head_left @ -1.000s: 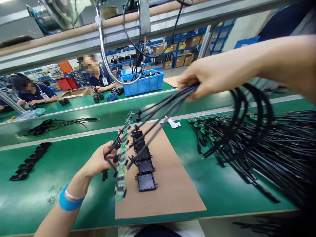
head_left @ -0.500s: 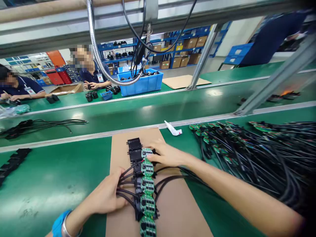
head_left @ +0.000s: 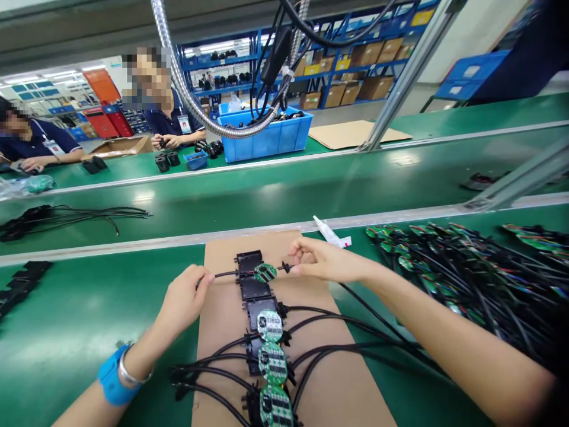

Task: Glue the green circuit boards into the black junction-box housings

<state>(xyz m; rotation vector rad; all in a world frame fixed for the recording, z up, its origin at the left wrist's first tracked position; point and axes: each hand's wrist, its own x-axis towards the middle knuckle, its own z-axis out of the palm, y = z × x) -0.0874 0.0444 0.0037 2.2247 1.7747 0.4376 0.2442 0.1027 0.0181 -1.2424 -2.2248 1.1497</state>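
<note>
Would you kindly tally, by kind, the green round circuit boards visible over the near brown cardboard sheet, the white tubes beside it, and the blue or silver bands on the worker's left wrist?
Green round circuit boards: 4
White tube with tapered nozzle: 1
Blue wristband: 1
Silver bangle: 1
Total: 7

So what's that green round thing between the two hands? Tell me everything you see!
The circuit board is small, round and green, with dark parts on its face. A black cable runs from its left to the pinching left hand; a black fitting on its right is by the right hand. It looks tilted, over the black trays; I can't tell if it touches them.
</note>
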